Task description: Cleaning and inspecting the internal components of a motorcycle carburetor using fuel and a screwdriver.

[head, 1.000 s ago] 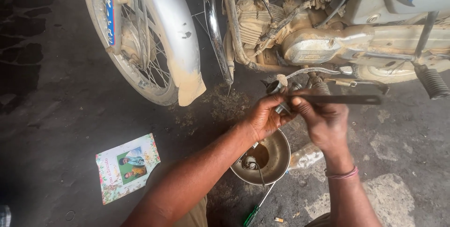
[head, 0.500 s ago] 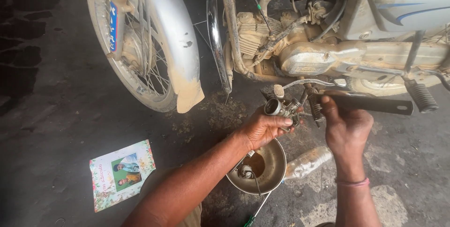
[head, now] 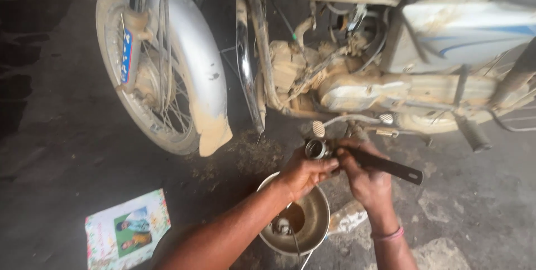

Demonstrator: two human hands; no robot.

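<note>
I see my left hand (head: 304, 172) holding a small round metal part (head: 316, 148) up by its open end. My right hand (head: 365, 178) is just beside it, touching the same part, and grips a dark flat tool (head: 391, 167) that sticks out to the right. Under both hands a metal bowl (head: 296, 220) sits on the floor (head: 61, 153) with a bit of dark liquid in it. A dusty motorbike (head: 357, 80) stands behind, its front wheel (head: 162, 80) on the left. A colourful card (head: 127, 231) lies on the floor, well apart from the bowl.
</note>
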